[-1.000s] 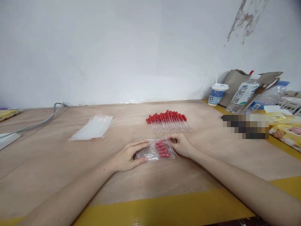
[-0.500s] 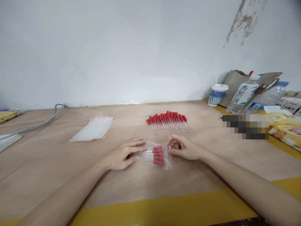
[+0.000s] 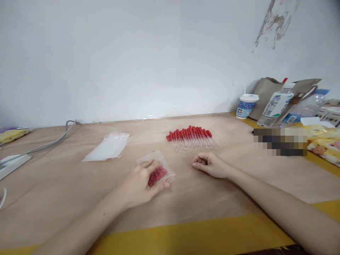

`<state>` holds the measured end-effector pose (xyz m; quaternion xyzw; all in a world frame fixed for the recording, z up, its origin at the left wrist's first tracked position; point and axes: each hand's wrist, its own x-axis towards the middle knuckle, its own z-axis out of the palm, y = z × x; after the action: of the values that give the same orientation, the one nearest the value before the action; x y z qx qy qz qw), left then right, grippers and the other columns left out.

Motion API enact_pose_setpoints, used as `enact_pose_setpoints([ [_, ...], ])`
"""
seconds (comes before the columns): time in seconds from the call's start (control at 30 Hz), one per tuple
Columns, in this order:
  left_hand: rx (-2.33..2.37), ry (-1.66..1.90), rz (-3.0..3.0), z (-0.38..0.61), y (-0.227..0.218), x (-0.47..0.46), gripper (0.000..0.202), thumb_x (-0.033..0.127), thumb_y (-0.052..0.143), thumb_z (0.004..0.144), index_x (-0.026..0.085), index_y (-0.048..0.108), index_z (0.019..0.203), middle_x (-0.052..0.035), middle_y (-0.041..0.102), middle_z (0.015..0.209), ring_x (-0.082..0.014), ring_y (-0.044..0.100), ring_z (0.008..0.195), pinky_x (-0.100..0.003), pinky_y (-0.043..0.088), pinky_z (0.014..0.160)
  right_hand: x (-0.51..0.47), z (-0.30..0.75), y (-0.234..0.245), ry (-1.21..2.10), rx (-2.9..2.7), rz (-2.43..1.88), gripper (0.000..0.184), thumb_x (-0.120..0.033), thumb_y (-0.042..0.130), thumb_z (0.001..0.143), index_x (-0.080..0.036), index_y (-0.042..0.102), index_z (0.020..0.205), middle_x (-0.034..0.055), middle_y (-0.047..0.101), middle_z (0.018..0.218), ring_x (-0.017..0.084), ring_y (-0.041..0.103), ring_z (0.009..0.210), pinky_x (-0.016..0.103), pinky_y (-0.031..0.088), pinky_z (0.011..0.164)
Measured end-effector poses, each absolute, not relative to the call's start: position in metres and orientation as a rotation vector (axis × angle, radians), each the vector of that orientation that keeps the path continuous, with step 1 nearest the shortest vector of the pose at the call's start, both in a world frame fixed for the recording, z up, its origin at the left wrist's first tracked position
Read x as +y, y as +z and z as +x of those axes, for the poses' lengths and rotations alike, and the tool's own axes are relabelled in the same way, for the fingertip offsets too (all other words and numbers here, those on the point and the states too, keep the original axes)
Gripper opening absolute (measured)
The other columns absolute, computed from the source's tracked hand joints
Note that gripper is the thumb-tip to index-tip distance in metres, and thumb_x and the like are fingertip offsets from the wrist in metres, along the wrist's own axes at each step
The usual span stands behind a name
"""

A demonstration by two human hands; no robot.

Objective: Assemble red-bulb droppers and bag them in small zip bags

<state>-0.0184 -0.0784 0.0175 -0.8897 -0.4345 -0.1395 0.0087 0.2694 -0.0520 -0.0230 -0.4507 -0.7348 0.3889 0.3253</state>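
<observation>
My left hand is closed on a clear zip bag, with the thumb at its near edge and the fingers over its top. Inside the bag are several droppers with red rubber bulbs; their clear stems are mostly hidden by my hand. My right hand rests on the table to the right of the bag, its fingers curled in and nothing visible in them. Just beyond it lies a row of loose droppers, red bulbs toward the wall and clear stems toward me.
A stack of flat, clear zip bags lies at the left. Grey cables run along the far left. At the right stand a paper cup, a plastic bottle and a grey bag. Brown paper with yellow tape covers the table.
The droppers' bag has moved left and turned, and my left hand has gone from lying on its stem end to gripping it. My right hand has let go of the bag's edge.
</observation>
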Motion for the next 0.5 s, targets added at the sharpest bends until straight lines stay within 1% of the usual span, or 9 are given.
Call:
enact_pose_setpoints([
  [0.03, -1.327, -0.394, -2.786, -0.016, 0.016, -0.084, 0.057, 0.055, 0.048, 0.077, 0.025, 0.047, 0.125, -0.0108, 0.054, 0.121, -0.0309, 0.054, 0.104, -0.042, 0.047, 0.081, -0.052, 0.269, -0.023, 1.014, -1.928, -1.183, 0.024, -0.040, 0.057, 0.074, -0.017, 0.057, 0.074, -0.0018, 0.050, 0.059, 0.008, 0.043, 0.053, 0.020, 0.034, 0.048],
  [0.1, -1.277, -0.357, -2.804, -0.015, 0.010, -0.082, 0.048, 0.049, 0.042, 0.083, 0.027, 0.046, 0.125, -0.0099, 0.052, 0.124, -0.0295, 0.053, 0.107, -0.041, 0.046, 0.082, -0.052, 0.269, -0.023, 1.004, -1.932, -1.186, 0.024, -0.041, 0.057, 0.074, -0.017, 0.058, 0.074, -0.0013, 0.051, 0.060, 0.009, 0.045, 0.054, 0.021, 0.035, 0.048],
  [0.13, -1.264, -0.343, -2.820, -0.017, 0.006, -0.075, 0.044, 0.045, 0.037, 0.086, 0.027, 0.046, 0.125, -0.0092, 0.049, 0.127, -0.0287, 0.050, 0.111, -0.040, 0.045, 0.085, -0.052, 0.269, -0.022, 1.000, -1.935, -1.187, 0.024, -0.041, 0.057, 0.074, -0.017, 0.058, 0.074, -0.0010, 0.052, 0.061, 0.009, 0.045, 0.055, 0.021, 0.035, 0.049],
  [0.2, -1.247, -0.309, -2.868, -0.023, 0.001, -0.051, 0.044, 0.041, 0.031, 0.089, 0.024, 0.042, 0.128, -0.0094, 0.044, 0.132, -0.0279, 0.042, 0.119, -0.041, 0.041, 0.092, -0.053, 0.269, -0.021, 0.994, -1.945, -1.195, 0.025, -0.042, 0.057, 0.074, -0.017, 0.058, 0.073, -0.0008, 0.053, 0.061, 0.010, 0.046, 0.055, 0.022, 0.035, 0.050],
  [0.27, -1.263, -0.275, -2.910, -0.031, -0.001, -0.021, 0.047, 0.041, 0.028, 0.090, 0.020, 0.039, 0.131, -0.0114, 0.038, 0.136, -0.0264, 0.038, 0.122, -0.040, 0.035, 0.098, -0.054, 0.269, -0.019, 0.982, -1.964, -1.203, 0.025, -0.041, 0.057, 0.074, -0.017, 0.058, 0.073, -0.0009, 0.052, 0.060, 0.010, 0.045, 0.054, 0.022, 0.035, 0.050],
  [0.33, -1.270, -0.248, -2.948, -0.038, 0.000, 0.008, 0.048, 0.041, 0.025, 0.090, 0.020, 0.039, 0.131, -0.0116, 0.034, 0.138, -0.0250, 0.036, 0.124, -0.039, 0.031, 0.101, -0.055, 0.269, -0.018, 0.968, -1.986, -1.205, 0.024, -0.040, 0.056, 0.074, -0.017, 0.058, 0.073, -0.0011, 0.051, 0.060, 0.009, 0.044, 0.054, 0.021, 0.034, 0.049],
  [0.43, -1.346, -0.325, -2.927, -0.045, 0.003, 0.039, 0.047, 0.042, 0.024, 0.090, 0.021, 0.043, 0.128, -0.0100, 0.035, 0.138, -0.0245, 0.036, 0.124, -0.040, 0.028, 0.102, -0.056, 0.269, -0.017, 0.956, -2.004, -1.204, 0.022, -0.039, 0.056, 0.075, -0.017, 0.059, 0.074, -0.0011, 0.051, 0.060, 0.009, 0.043, 0.054, 0.021, 0.034, 0.049],
  [0.5, -1.357, -0.357, -2.914, -0.050, 0.006, 0.050, 0.047, 0.044, 0.027, 0.089, 0.023, 0.045, 0.127, -0.0081, 0.036, 0.138, -0.0246, 0.034, 0.125, -0.040, 0.026, 0.103, -0.056, 0.270, -0.016, 0.950, -2.013, -1.212, 0.022, -0.039, 0.056, 0.075, -0.017, 0.059, 0.074, -0.0009, 0.052, 0.060, 0.009, 0.044, 0.054, 0.021, 0.034, 0.050],
])
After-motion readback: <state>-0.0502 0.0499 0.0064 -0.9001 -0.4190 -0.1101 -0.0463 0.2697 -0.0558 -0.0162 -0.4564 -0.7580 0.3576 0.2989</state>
